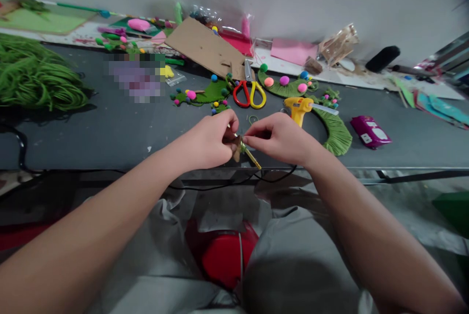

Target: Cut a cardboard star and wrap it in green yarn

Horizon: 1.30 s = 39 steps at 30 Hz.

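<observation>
Together, both hands (244,140) pinch a small brown piece (237,148).

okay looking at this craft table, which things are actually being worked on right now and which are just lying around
In hand:
left hand and right hand, both pinching a small brown and yellow-green piece.

Lying about:
glue gun, scissors, cardboard sheet, green strand pile, purple power strip, pompom-studded green pieces.
</observation>
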Each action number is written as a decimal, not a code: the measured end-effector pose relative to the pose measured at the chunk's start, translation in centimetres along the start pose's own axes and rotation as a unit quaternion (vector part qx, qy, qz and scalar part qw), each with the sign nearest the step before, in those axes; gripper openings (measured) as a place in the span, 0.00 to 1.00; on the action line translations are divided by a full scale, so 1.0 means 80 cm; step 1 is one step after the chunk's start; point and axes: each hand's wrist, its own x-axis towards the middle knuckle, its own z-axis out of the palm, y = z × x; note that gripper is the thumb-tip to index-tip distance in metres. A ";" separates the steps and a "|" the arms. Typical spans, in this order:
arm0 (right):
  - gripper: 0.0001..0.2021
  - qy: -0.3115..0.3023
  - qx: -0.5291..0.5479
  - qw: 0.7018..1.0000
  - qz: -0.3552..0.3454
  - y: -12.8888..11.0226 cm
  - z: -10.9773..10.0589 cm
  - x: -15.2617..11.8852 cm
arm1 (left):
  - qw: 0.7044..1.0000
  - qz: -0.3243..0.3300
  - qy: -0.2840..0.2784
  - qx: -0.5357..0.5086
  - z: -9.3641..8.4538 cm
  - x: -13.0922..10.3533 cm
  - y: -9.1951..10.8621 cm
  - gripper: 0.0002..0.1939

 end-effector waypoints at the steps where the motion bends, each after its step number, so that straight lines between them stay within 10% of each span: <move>1: 0.10 0.006 -0.012 1.000 0.001 -0.004 0.000 -0.002 | 1.000 -0.005 0.010 0.010 0.000 0.001 0.001 0.14; 22: 0.12 0.060 -0.063 0.996 -0.022 -0.035 0.015 -0.033 | 0.964 -0.052 0.137 -0.223 -0.010 0.009 0.017 0.20; 39: 0.13 -0.074 -0.018 0.994 -0.083 0.026 0.004 0.001 | 0.993 0.006 -0.060 -0.097 -0.002 -0.007 0.003 0.12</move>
